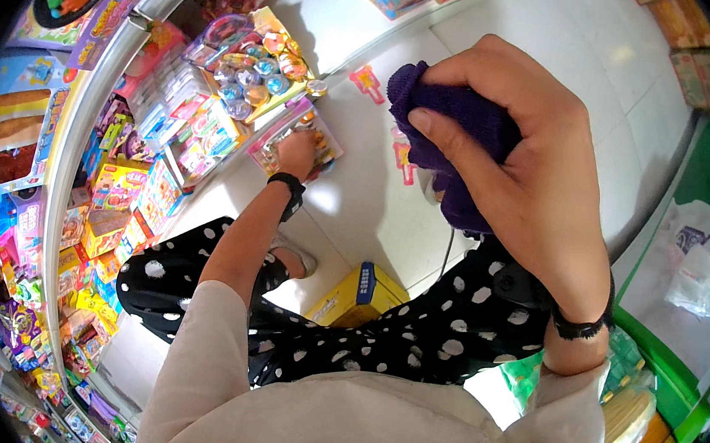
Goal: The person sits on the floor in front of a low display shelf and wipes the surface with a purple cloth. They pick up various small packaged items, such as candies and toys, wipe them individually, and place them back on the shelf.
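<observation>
My right hand (544, 124) is raised close to the camera, its thumb and fingers closed around a bunched dark purple cloth (476, 122). Lower down, my left hand (297, 154) reaches into or onto a clear plastic box (329, 140) with small colourful packets in it. The fingers of that hand are mostly hidden, so their grip is unclear. Beside this box stands an open display box (254, 75) of round, shiny wrapped sweets. Two pink-and-yellow flat pieces, one a pink toy-shaped packet (368, 84), lie on the white tiled floor (347, 212).
Shelves with a curved metal edge (63, 151) hold many bright sweet packages on the left. A yellow box (356, 297) sits on the floor between my legs. At the right stand a green-and-white carton (666, 277) and a clear plastic bag (699, 285). Brown cartons (707, 76) are stacked at the far right.
</observation>
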`<state>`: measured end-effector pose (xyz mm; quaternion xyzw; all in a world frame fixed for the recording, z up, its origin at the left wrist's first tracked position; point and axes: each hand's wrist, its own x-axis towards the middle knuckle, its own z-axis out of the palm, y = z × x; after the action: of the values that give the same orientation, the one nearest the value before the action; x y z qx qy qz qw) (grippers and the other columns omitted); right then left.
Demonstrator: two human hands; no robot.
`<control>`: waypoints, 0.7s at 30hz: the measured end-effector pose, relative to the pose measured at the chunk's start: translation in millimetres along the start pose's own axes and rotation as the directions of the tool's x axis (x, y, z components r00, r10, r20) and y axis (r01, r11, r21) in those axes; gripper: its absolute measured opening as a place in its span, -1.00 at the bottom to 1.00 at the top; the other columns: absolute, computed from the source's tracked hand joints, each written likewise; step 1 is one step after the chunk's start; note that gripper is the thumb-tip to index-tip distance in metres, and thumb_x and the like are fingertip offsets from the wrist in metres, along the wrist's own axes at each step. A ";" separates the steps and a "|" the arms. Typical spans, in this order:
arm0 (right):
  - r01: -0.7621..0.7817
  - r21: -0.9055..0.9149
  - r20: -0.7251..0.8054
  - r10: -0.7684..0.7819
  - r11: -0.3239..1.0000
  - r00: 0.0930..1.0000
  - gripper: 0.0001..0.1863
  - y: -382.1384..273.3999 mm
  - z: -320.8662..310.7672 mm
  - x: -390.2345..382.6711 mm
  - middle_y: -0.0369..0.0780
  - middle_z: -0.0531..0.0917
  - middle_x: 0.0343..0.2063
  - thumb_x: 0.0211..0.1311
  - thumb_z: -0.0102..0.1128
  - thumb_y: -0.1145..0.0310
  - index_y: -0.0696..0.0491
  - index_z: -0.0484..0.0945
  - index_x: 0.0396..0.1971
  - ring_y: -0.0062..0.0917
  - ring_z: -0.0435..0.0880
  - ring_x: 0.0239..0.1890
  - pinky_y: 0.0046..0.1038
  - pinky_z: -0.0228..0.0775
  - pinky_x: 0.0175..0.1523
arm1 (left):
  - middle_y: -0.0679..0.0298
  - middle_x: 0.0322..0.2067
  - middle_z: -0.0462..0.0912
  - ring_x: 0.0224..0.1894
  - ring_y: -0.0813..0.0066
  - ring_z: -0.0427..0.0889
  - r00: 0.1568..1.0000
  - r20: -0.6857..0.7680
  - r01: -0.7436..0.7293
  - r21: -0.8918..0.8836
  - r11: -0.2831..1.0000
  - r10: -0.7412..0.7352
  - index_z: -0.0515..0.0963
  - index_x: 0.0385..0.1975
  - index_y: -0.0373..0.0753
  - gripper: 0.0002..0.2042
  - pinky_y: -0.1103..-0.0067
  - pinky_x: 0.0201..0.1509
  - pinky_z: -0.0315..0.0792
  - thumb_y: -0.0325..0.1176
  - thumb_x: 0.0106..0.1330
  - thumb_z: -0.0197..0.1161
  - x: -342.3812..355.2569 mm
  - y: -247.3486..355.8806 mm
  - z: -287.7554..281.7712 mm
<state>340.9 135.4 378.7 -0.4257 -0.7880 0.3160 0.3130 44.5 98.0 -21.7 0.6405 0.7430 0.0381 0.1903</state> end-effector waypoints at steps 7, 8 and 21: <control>0.088 -0.100 -0.031 -0.092 0.991 0.995 -0.84 4.9 -7.1 0.4 -0.24 0.56 -0.40 0.15 0.34 0.61 0.21 0.58 -0.27 -0.54 0.59 -0.38 -0.57 0.42 -0.24 | 0.11 -0.35 0.73 -0.24 -0.01 0.71 1.000 -0.014 0.005 -0.093 0.996 -0.007 0.66 -0.23 -0.10 -0.82 0.18 -0.20 0.58 -0.24 0.33 0.16 -4.9 -1.6 -12.9; 0.069 -0.088 -0.028 -0.072 0.994 0.997 -0.84 4.6 -7.2 0.0 -0.24 0.56 -0.40 0.15 0.34 0.61 0.20 0.58 -0.27 -0.55 0.58 -0.38 -0.57 0.42 -0.25 | 0.13 -0.34 0.73 -0.23 -0.03 0.71 0.999 -0.033 -0.001 -0.083 0.997 -0.002 0.66 -0.19 -0.10 -0.81 0.18 -0.20 0.58 -0.23 0.33 0.18 -5.6 -1.0 -17.7; -0.042 0.059 0.011 0.041 0.997 0.999 -0.86 -1.8 -4.7 0.9 -0.27 0.53 -0.43 0.16 0.34 0.64 0.21 0.57 -0.29 -0.64 0.57 -0.47 -0.61 0.40 -0.37 | 0.15 -0.46 0.74 -0.41 0.05 0.74 0.969 -0.211 -0.079 0.238 0.968 0.131 0.63 -0.09 0.02 -0.81 0.21 -0.29 0.60 -0.21 0.38 0.16 44.2 -34.9 -9.1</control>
<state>343.2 136.5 383.2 -0.4309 -0.7707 0.3478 0.3151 4.0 136.3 -34.2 0.6885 0.7239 0.0350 0.0278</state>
